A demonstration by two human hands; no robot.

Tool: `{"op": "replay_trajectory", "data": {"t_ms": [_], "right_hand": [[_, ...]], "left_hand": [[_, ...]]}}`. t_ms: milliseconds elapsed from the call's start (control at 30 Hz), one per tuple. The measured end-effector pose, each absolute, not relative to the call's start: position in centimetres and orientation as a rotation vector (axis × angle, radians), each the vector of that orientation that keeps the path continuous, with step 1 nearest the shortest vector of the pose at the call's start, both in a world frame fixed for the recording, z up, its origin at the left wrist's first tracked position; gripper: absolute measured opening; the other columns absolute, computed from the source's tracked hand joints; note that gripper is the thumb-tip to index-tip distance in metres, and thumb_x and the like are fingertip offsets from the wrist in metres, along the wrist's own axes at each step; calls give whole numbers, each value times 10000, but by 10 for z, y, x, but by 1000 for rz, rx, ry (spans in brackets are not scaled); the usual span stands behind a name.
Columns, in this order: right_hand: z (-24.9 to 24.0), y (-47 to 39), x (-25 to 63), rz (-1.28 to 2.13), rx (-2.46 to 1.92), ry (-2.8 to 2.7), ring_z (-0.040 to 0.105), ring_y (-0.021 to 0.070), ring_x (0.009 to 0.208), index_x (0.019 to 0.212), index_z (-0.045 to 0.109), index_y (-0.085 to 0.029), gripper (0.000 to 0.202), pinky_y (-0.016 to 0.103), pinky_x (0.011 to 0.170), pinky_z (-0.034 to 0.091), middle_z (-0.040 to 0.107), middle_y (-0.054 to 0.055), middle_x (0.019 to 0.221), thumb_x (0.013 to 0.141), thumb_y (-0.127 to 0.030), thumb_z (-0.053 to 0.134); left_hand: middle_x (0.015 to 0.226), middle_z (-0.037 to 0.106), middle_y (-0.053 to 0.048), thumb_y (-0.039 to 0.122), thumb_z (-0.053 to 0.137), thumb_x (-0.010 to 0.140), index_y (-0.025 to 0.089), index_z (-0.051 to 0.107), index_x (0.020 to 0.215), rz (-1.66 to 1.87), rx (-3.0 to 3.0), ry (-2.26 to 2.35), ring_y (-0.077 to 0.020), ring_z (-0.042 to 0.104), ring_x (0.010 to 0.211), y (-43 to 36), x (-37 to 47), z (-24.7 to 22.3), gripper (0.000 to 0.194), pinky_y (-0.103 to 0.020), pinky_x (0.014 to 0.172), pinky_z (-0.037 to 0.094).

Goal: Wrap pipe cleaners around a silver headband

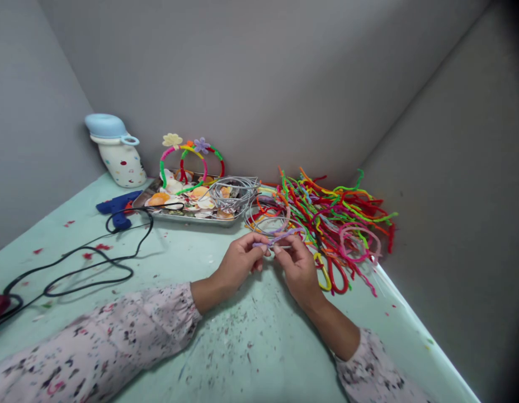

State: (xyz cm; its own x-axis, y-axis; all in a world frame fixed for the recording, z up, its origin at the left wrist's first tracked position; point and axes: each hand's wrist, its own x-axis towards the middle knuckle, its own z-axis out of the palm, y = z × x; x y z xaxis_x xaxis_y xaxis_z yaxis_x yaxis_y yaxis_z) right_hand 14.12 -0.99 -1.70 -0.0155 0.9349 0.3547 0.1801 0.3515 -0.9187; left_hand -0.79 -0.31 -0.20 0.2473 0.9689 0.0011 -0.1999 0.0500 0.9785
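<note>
Both my hands meet above the middle of the table, with a purple pipe cleaner (284,234) between them. My left hand (238,263) pinches one end of it between thumb and fingertips. On the other side my right hand (299,271) pinches it too, its fingers closed close to the left ones. A grey wire ring (263,224) shows just behind the fingertips; whether the pipe cleaner is wound around it I cannot tell. The pile of coloured pipe cleaners (326,210) lies just beyond my right hand.
A metal tray (192,220) holds shells, a coil of grey wire (234,193) and two pipe-cleaner hoops with flowers. Left of it are a blue glue gun (121,207) with a looping black cord (112,260) and a white bottle (121,162). Grey walls (263,84) stand behind.
</note>
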Motion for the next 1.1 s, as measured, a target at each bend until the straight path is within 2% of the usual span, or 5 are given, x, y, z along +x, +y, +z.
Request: {"op": "replay_trajectory", "data": {"t_ms": [167,333,567,833,1100], "right_hand": [[-20,-8,140,828,-1024,-1513,635,180,851,934,640,-223,102,295,758,495,678,27,911,856,-262,587],[-19,-8,141,795,-1102,-1498,633,171,772,898,637,-211,95,284,708,496,679,22,847,846,-280,597],[-18,-8,141,823,-1137,-1528,617,161,719,888,621,-210,100,268,648,489,660,9,811,846,-292,584],[-20,-8,141,862,-1101,-1522,623,156,724,912,643,-212,112,273,656,504,677,15,836,850,-285,585],[-19,-8,140,796,-1089,-1508,649,192,861,915,675,-206,124,329,788,516,706,42,900,822,-253,608]], "left_hand": [[700,564,26,276,569,823,162,569,935,1113,1180,863,-54,460,461,-3,-8,-5,160,-190,424,304],[617,514,36,367,495,889,160,513,741,1086,1237,908,-48,425,431,-4,-7,-6,255,-199,429,303],[600,492,44,348,522,868,167,495,739,1085,1236,949,-47,384,434,-4,-7,-7,224,-196,426,272],[579,483,42,362,530,858,170,490,726,1072,1234,963,-56,377,437,-4,-7,-6,237,-198,422,268],[552,470,50,390,545,847,177,481,713,1073,1205,971,-57,367,426,-4,-7,-6,259,-196,417,261]]}}
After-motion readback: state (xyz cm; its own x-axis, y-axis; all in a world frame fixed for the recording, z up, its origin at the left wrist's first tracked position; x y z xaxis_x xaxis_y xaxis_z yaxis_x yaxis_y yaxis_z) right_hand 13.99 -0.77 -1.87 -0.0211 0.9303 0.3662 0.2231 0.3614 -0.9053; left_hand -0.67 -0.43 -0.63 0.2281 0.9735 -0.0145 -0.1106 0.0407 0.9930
